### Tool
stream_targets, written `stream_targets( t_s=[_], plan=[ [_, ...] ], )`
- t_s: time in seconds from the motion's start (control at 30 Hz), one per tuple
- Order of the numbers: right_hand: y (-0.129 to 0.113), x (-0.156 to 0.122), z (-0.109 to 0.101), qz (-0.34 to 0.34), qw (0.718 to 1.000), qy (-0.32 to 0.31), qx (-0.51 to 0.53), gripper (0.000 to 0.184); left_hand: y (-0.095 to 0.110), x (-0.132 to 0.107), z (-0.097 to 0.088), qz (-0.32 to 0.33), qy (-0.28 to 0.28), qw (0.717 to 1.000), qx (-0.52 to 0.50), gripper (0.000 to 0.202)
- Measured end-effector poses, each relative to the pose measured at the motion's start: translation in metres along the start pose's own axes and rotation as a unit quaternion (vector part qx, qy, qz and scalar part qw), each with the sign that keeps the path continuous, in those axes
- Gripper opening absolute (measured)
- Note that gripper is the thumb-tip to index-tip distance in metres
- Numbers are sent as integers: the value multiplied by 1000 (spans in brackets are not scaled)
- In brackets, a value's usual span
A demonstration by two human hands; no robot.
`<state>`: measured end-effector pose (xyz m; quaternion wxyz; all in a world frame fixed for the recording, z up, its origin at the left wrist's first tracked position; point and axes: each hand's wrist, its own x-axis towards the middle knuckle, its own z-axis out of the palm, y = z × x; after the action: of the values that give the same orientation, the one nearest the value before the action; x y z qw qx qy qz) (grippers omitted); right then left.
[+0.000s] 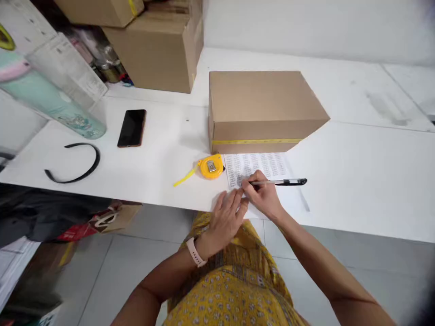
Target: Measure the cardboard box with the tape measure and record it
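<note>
Gripping pen (288,182) with right hand (265,197), paper (260,163) beneath, left hand (226,219) lying flat, uncurled

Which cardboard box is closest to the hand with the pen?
The cardboard box standing alone at the far edge of the paper, nearest the right hand. The cardboard boxes grouped at the back left are farther away.

White paper sheet with printed rows (277,165): print too small to read; far edge hidden by brown rectangular cardboard box (261,99); near part covered by bare left hand (228,218) and bare right hand (265,197).
Slim clear-and-black pen (292,182): tip contact, cannot tell.
Yellow plastic tape measure (211,166): blade markings illegible.
Tall turquoise bottle (64,104): cut off by left edge.
Dark grey soft heap (44,215): blurred, contents unclear.
</note>
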<state>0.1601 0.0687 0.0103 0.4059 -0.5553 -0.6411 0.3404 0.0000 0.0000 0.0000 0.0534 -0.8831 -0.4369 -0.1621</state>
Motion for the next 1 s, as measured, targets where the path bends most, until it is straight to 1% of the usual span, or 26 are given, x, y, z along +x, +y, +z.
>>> stream_targets(
  t_s=[0.17,0.27,0.5,0.73,1.0],
  plan=[
    [0,-1,-1,-2,1000,-1,6,23,-2,-2,-2,4,-14,1000,2,45],
    [1,-2,-1,9,1000,0,17,24,-2,-2,-1,6,-10,1000,1,42],
    [0,-2,0,13,999,-3,37,25,-3,-1,-3,8,-10,1000,-3,44],
    [-3,1,0,10,999,24,39,27,-4,-2,-1,8,-12,1000,-2,42],
    [-2,2,0,13,999,18,40,27,-3,-1,1,8,-3,1000,-3,44]
  ],
)
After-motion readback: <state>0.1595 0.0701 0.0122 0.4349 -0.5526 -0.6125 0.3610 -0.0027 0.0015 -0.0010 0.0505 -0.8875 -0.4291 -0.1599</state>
